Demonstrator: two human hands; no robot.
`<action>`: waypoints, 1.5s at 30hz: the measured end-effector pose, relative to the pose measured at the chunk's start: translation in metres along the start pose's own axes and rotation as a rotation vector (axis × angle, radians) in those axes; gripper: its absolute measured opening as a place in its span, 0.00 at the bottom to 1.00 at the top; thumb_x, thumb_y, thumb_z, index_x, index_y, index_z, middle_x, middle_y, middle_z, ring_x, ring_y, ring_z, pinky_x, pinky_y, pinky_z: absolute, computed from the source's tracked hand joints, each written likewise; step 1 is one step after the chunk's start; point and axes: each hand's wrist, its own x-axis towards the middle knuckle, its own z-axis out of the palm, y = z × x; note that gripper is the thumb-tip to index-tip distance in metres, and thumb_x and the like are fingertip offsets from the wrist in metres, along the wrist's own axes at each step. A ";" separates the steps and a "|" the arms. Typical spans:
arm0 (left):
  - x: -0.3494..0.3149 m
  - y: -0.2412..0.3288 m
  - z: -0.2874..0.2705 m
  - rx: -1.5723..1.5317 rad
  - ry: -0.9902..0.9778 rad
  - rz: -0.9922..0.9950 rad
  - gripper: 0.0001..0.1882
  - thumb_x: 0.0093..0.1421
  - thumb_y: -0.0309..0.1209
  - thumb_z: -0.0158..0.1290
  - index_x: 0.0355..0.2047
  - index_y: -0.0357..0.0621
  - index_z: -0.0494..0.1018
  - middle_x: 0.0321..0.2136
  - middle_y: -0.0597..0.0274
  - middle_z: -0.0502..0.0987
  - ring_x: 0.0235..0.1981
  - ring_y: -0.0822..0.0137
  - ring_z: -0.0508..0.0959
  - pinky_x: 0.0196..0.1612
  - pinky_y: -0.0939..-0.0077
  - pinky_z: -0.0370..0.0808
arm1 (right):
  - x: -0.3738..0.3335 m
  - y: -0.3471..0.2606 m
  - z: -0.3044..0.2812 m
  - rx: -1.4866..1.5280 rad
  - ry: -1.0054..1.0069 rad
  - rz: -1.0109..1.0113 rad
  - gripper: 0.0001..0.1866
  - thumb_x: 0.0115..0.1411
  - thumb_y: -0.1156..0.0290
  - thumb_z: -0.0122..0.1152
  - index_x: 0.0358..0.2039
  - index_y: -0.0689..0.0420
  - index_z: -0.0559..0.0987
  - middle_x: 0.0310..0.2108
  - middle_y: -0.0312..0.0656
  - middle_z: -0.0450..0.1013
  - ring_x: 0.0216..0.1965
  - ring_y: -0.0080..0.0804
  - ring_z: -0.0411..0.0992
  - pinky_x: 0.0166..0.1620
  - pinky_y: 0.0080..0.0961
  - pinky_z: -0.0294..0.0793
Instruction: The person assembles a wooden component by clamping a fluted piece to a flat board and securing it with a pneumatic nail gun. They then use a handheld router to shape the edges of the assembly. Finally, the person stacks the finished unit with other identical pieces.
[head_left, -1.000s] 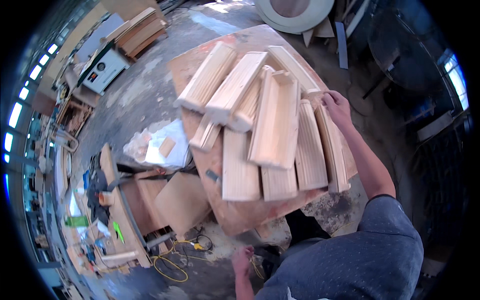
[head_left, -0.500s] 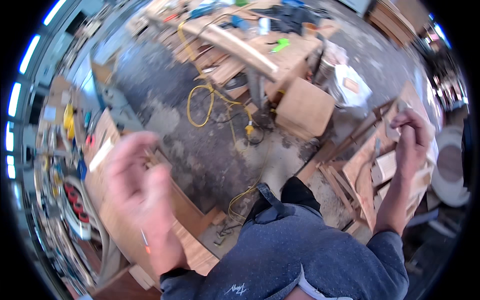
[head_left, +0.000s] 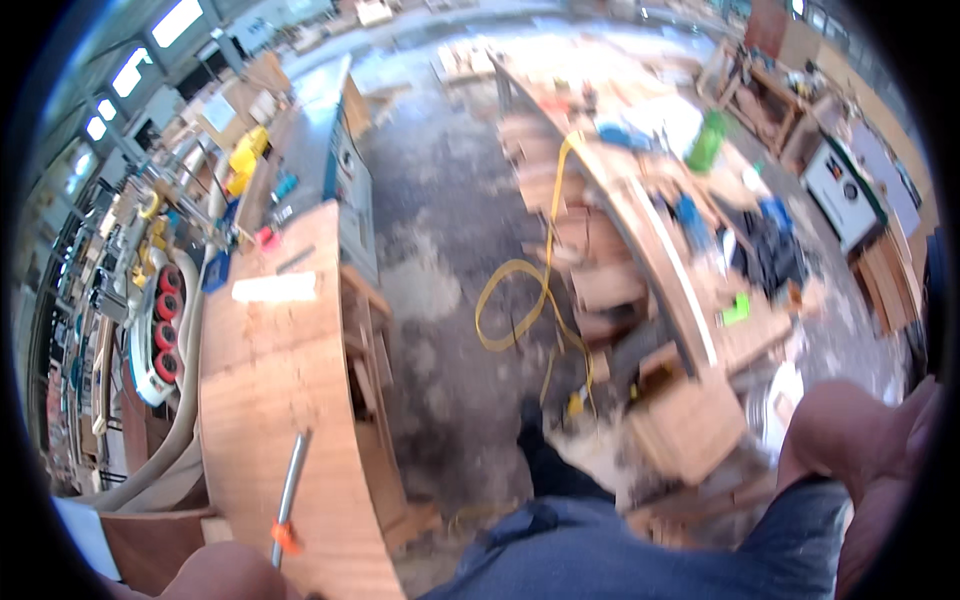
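Observation:
Both of my hands are out of the picture. At the lower right my right arm shows bent at the elbow, its forearm running up past the right rim. Only a rounded part of my left arm enters at the bottom left. Nearest to it, a thin metal rod with an orange piece (head_left: 284, 537) lies on the plywood-topped bench (head_left: 270, 385). A pale strip (head_left: 275, 287) rests farther up that same bench. Whether either hand holds anything is hidden.
A cluttered worktable (head_left: 760, 340) stands to the right, carrying a green bottle (head_left: 708, 140) and a bright green tool (head_left: 737, 309). Yellow cord (head_left: 482, 310) loops on the floor between bench and table. A wooden box (head_left: 685, 430) sits near my legs.
Both hands, raised and apart half a second ago, have left the view, and my arms have bent back toward me. The view has tilted up and swung toward the left bench.

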 end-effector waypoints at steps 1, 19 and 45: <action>-0.003 -0.011 0.025 0.030 0.003 -0.024 0.16 0.61 0.25 0.46 0.47 0.30 0.75 0.42 0.49 0.78 0.44 0.59 0.78 0.61 0.54 0.71 | -0.004 0.028 0.011 -0.010 0.011 0.009 0.14 0.63 0.79 0.58 0.49 0.63 0.78 0.38 0.46 0.79 0.36 0.36 0.78 0.42 0.30 0.79; -0.022 -0.322 0.241 0.047 -0.052 -0.436 0.15 0.68 0.34 0.49 0.42 0.31 0.74 0.35 0.51 0.76 0.39 0.54 0.76 0.65 0.40 0.65 | 0.122 0.364 0.204 0.100 0.319 0.105 0.16 0.55 0.80 0.68 0.45 0.61 0.79 0.37 0.49 0.80 0.34 0.43 0.80 0.37 0.37 0.80; -0.377 -0.791 0.898 -0.751 -0.974 -1.416 0.19 0.60 0.36 0.62 0.50 0.44 0.79 0.39 0.51 0.84 0.41 0.52 0.84 0.46 0.61 0.80 | -0.301 0.762 0.717 0.561 -1.609 1.933 0.15 0.61 0.60 0.58 0.35 0.57 0.86 0.35 0.50 0.82 0.37 0.47 0.82 0.38 0.43 0.81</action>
